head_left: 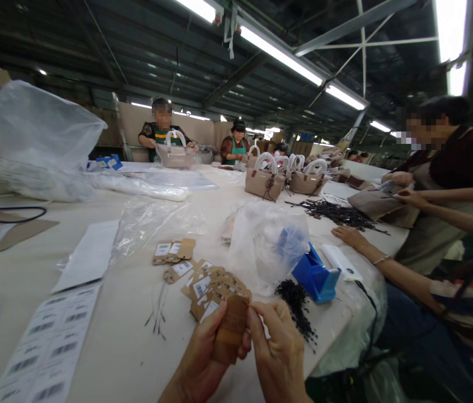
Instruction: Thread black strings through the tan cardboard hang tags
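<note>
My left hand (205,350) is closed around a small stack of brown cardboard hang tags (231,327), held upright above the table. My right hand (277,341) pinches at the top right corner of the stack; what sits between its fingertips is too small to make out. Just beyond my hands a fanned pile of hang tags with barcode stickers (202,285) lies on the table. A few thin tag strings (159,313) lie left of that pile. Right of my hands is a bunch of black tag strings (295,308).
A blue tape dispenser (315,274) stands by a clear plastic bag (248,240). Barcode sticker sheets (51,341) lie left. Beige handbags (265,182) stand further back. A co-worker's hand (351,238) rests on the table at right; other people handle bags around the table.
</note>
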`<act>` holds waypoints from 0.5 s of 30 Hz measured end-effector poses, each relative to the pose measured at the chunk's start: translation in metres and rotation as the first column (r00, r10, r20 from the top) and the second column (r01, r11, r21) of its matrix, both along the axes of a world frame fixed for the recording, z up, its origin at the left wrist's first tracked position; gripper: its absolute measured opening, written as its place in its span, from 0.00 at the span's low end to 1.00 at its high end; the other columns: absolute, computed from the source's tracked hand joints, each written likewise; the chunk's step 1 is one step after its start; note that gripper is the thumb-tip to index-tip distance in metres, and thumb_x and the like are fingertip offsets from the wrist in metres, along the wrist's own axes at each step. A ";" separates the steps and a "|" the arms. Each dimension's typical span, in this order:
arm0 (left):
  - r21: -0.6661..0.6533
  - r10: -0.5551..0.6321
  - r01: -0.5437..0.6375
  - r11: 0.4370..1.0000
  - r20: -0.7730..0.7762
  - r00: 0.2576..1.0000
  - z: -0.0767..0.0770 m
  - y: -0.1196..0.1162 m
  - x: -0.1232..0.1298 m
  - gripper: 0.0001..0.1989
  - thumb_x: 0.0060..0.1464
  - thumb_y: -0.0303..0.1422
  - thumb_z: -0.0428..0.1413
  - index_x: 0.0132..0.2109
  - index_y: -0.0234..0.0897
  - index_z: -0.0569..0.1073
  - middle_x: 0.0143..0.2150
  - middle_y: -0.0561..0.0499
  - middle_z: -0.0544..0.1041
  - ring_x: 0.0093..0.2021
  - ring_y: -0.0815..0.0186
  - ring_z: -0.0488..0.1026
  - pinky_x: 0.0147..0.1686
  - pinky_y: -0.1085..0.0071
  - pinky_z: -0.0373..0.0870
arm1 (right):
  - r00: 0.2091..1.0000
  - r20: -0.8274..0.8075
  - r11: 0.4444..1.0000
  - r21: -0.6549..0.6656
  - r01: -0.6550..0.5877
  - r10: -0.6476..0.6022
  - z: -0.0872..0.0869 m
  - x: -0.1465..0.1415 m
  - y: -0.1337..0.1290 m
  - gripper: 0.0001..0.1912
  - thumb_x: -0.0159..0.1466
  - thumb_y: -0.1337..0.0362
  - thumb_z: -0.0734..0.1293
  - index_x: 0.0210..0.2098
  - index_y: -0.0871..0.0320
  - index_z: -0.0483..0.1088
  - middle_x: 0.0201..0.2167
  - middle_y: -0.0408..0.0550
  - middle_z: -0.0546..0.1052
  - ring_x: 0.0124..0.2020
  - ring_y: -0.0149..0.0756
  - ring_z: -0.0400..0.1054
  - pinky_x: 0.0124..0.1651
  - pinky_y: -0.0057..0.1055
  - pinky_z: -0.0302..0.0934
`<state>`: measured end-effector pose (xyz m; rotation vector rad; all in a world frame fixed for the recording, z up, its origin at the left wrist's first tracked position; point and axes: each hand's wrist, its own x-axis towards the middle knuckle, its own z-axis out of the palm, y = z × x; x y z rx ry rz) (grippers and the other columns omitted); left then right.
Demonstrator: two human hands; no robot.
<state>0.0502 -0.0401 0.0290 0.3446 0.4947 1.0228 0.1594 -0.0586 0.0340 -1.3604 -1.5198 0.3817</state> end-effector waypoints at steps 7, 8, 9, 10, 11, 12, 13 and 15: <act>0.021 0.045 -0.044 0.999 -0.039 0.998 0.003 -0.002 0.001 0.14 0.51 0.40 0.58 0.36 0.31 0.76 0.23 0.50 0.74 0.22 0.69 0.68 0.22 0.74 0.63 | 0.969 0.241 0.997 0.071 0.031 -0.048 -0.002 0.006 0.005 0.13 0.66 0.64 0.57 0.31 0.56 0.72 0.25 0.43 0.67 0.24 0.28 0.67 0.27 0.24 0.61; 0.021 0.054 -0.053 0.998 -0.049 0.997 0.002 -0.001 0.001 0.14 0.51 0.40 0.58 0.37 0.31 0.76 0.24 0.50 0.74 0.22 0.69 0.68 0.22 0.74 0.62 | 0.966 0.254 0.996 0.082 0.033 -0.053 -0.002 0.006 0.005 0.13 0.66 0.65 0.57 0.31 0.56 0.71 0.25 0.43 0.67 0.24 0.28 0.67 0.27 0.24 0.61; 0.021 0.060 -0.059 0.998 -0.060 0.996 0.002 -0.001 0.001 0.14 0.50 0.40 0.58 0.37 0.31 0.76 0.25 0.50 0.74 0.23 0.68 0.68 0.22 0.74 0.63 | 0.963 0.265 0.996 0.087 0.033 -0.055 -0.002 0.007 0.005 0.13 0.66 0.65 0.57 0.31 0.56 0.72 0.25 0.43 0.68 0.24 0.28 0.67 0.27 0.24 0.61; 0.022 0.064 -0.063 0.998 -0.075 0.995 0.002 -0.001 0.001 0.15 0.50 0.40 0.59 0.37 0.31 0.76 0.25 0.50 0.75 0.23 0.68 0.68 0.22 0.73 0.63 | 0.960 0.273 0.995 0.091 0.035 -0.058 -0.001 0.007 0.005 0.13 0.66 0.65 0.57 0.31 0.56 0.71 0.25 0.43 0.68 0.24 0.28 0.67 0.27 0.24 0.60; 0.025 0.067 -0.065 0.998 -0.090 0.994 0.003 -0.001 0.001 0.15 0.50 0.40 0.59 0.37 0.31 0.76 0.25 0.50 0.75 0.23 0.68 0.68 0.23 0.73 0.62 | 0.958 0.280 0.995 0.093 0.038 -0.063 0.000 0.007 0.004 0.14 0.66 0.65 0.57 0.30 0.56 0.71 0.25 0.43 0.68 0.24 0.28 0.67 0.27 0.24 0.60; 0.031 0.069 -0.066 0.997 -0.106 0.992 0.003 -0.002 0.001 0.15 0.49 0.41 0.59 0.37 0.31 0.76 0.25 0.50 0.74 0.23 0.68 0.68 0.23 0.73 0.62 | 0.955 0.287 0.995 0.094 0.046 -0.071 0.001 0.006 0.004 0.14 0.66 0.65 0.57 0.29 0.56 0.71 0.24 0.43 0.67 0.24 0.28 0.67 0.27 0.24 0.60; 0.040 0.072 -0.068 0.997 -0.121 0.990 0.004 -0.002 0.001 0.15 0.49 0.41 0.59 0.36 0.31 0.76 0.25 0.50 0.74 0.23 0.68 0.67 0.23 0.73 0.62 | 0.953 0.293 0.994 0.090 0.057 -0.081 0.002 0.006 0.004 0.14 0.66 0.65 0.57 0.28 0.56 0.71 0.24 0.43 0.67 0.24 0.28 0.67 0.27 0.24 0.59; 0.075 0.081 -0.070 0.995 -0.149 0.986 0.005 -0.003 0.001 0.15 0.49 0.42 0.59 0.36 0.32 0.76 0.25 0.51 0.73 0.23 0.69 0.67 0.23 0.73 0.61 | 0.948 0.302 0.994 0.078 0.077 -0.097 0.005 0.006 0.005 0.15 0.66 0.65 0.57 0.26 0.56 0.70 0.24 0.43 0.68 0.24 0.28 0.67 0.28 0.24 0.59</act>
